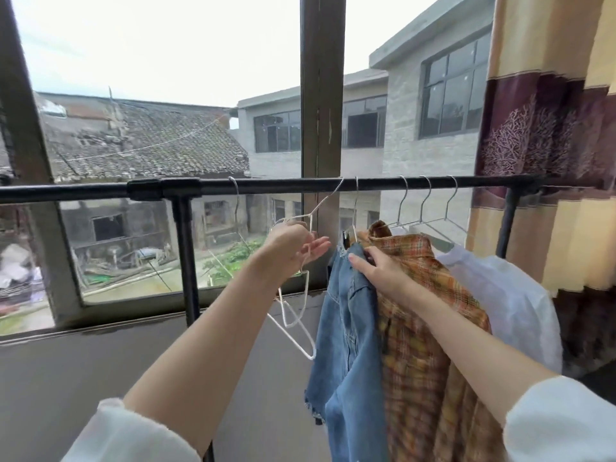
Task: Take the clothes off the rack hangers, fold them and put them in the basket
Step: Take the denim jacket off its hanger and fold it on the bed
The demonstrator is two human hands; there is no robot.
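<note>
A black rack bar (266, 185) runs across the window at mid height. My left hand (293, 246) grips an empty white wire hanger (300, 305) that is tilted, its hook still over the bar. My right hand (380, 270) rests on the top of a blue denim garment (346, 345) hanging from the bar. Right of it hang an orange plaid shirt (420, 328) and a white garment (506, 295). Three more wire hanger hooks (425, 198) sit on the bar at the right. No basket is in view.
A black upright post (186, 261) of the rack stands left of my hands. Behind is a large window (150, 128) with a brown frame and buildings outside. A yellow and maroon curtain (550, 145) hangs at the right. A grey wall lies below the sill.
</note>
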